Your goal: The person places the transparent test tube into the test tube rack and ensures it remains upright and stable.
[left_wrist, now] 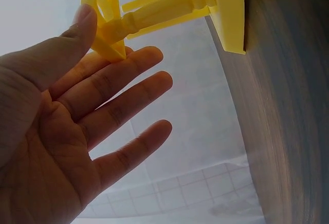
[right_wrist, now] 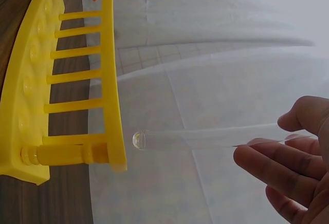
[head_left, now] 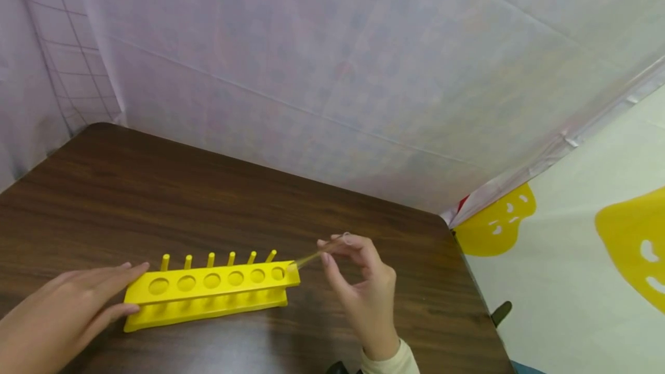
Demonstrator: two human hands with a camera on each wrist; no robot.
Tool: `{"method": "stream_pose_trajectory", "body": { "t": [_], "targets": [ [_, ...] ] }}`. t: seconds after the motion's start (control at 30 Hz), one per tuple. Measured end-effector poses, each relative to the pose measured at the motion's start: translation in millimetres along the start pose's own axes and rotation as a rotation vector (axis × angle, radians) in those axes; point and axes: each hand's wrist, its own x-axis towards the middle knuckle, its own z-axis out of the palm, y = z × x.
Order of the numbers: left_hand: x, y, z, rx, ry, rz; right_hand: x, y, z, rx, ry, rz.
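Nearest, a dark thing (head_left: 337, 369), too cut off to name, shows near the pale sleeve (head_left: 392, 362) at the right wrist. The left hand (head_left: 75, 305) lightly grips the left end of the rack (head_left: 200, 291), thumb at the near corner of the upper plate (right_wrist: 114, 106) and forefinger toward the far one; the other fingers stretch out, spread apart. The right hand (head_left: 366, 287) pinches the clear tube (head_left: 312, 257) near its upper end, thumb and fingertips closed down to the tube's width. The tube slants down leftward, its rounded end just off the upper plate at the rack's right end.

The rack stands upright on the table (head_left: 156, 189), well apart from the far edge and the right edge. Six holes (head_left: 212, 280) run along its upper plate, with a row of pegs (head_left: 210, 260) behind them.

A dark green thing (head_left: 501, 311) shows at the table's right edge. Past the far right corner, yellow shapes (head_left: 499, 241) mark a pale cloth (head_left: 561, 235). A whitish sheet (head_left: 312, 74) hangs behind the far edge.
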Motion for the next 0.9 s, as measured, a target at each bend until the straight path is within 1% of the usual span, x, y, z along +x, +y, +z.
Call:
{"method": "stream_pose_trajectory", "body": {
  "t": [0.33, 0.63, 0.77, 0.9],
  "targets": [
    [0.6, -1.2, 0.8, 0.009, -0.020, -0.010, -2.1, 0, 4, 0.024, -0.024, -0.003],
    [2.0, -0.8, 0.8, 0.018, -0.043, -0.033, -3.9, 1, 8, 0.056, -0.046, 0.011],
    [1.8, -0.5, 1.4, 0.029, -0.039, -0.038, -4.4, 2, 10, 0.059, -0.062, 0.020],
    [-0.6, -1.4, 3.1, 0.027, -0.006, -0.021, -5.7, 3, 12, 0.062, -0.077, 0.032]
  ]
}}
